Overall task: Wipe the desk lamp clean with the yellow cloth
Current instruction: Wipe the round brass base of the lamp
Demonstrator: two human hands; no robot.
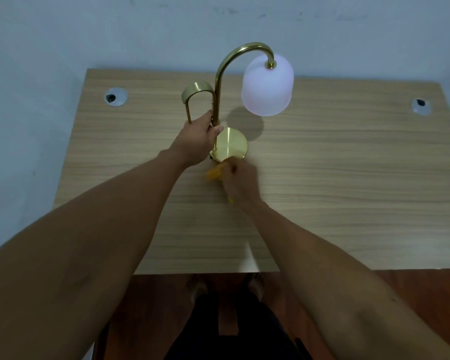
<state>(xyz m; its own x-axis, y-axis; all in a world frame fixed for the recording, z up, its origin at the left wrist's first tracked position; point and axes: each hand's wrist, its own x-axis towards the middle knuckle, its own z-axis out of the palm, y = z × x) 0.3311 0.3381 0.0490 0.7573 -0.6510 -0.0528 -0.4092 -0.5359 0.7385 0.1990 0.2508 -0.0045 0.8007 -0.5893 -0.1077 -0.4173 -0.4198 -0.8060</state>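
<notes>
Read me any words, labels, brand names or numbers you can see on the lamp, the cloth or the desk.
None: there is no readable text in this view.
The desk lamp shows plain brass and a blank white shade.
The yellow cloth is blurred, with no print visible.
The desk shows only wood grain.

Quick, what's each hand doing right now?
Left hand: closed around the lamp stem.
Right hand: closed on the yellow cloth, at the lamp base.
</notes>
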